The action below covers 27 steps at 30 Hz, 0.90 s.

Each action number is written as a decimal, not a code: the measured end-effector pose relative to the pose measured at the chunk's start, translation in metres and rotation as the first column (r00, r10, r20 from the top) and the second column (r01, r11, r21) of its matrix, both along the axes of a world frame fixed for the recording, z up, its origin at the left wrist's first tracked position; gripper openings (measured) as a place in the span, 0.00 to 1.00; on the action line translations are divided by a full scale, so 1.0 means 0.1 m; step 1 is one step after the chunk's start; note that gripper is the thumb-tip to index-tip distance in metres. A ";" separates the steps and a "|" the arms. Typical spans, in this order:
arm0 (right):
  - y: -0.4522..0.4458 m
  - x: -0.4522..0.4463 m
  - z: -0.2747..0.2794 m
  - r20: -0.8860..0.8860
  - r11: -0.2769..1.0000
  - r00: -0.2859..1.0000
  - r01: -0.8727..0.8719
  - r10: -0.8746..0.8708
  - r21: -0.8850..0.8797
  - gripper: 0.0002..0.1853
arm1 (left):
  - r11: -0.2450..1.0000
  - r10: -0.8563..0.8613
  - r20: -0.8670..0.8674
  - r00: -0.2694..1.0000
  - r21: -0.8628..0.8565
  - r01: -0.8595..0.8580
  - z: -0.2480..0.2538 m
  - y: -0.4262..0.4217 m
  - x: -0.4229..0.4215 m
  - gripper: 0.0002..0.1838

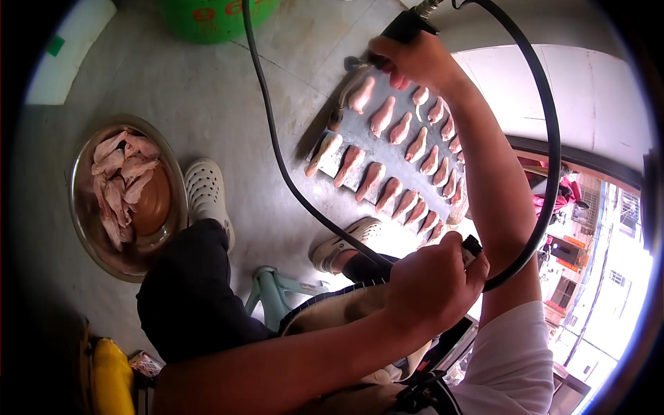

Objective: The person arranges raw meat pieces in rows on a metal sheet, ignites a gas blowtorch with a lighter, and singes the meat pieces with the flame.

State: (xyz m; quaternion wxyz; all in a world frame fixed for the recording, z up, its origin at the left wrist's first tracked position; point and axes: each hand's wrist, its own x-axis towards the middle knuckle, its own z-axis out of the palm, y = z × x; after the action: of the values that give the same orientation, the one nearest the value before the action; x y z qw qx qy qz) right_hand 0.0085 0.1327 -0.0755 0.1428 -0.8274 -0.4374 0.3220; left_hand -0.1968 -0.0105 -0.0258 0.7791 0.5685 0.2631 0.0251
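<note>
My right hand [415, 61] is wrapped round the black handle of a torch-like tool [404, 26], held above a grey tray [394, 155]. The tool's metal tube [342, 100] bends down by the tray's left edge; no flame shows. Several pieces of raw poultry [416, 144] lie in rows on the tray. Nearer my body, my left hand [436, 278] is closed on a small black-topped object [472, 250] that looks like a lighter. A black hose [278, 149] loops past both arms.
A metal bowl [79, 214] on the floor at left holds more raw pieces [117, 183]. Near my legs is a pale green stool [271, 294]. A green tub [207, 21] stands at the top, a yellow object [112, 377] lower left. Bright doorway at right.
</note>
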 end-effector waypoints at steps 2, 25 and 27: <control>-0.01 -0.05 0.05 -0.007 1.000 1.000 -0.016 0.016 0.001 0.20 | 1.000 -0.003 -0.001 1.000 0.014 0.003 0.00 -0.02 0.01 0.21; -0.10 0.24 -0.10 -0.015 0.997 0.997 0.075 -0.074 0.016 0.22 | 0.999 0.041 -0.018 0.999 0.021 -0.041 -0.04 -0.05 0.01 0.18; -0.08 0.22 -0.11 -0.010 0.998 0.998 0.067 -0.066 0.013 0.22 | 0.999 0.046 -0.014 0.999 0.024 -0.045 -0.04 -0.06 0.01 0.18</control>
State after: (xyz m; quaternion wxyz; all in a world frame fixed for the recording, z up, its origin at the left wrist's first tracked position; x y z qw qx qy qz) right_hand 0.0306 0.1249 -0.0861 0.1611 -0.8389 -0.4111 0.3183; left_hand -0.1954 -0.0160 -0.0295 0.7696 0.5717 0.2814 0.0418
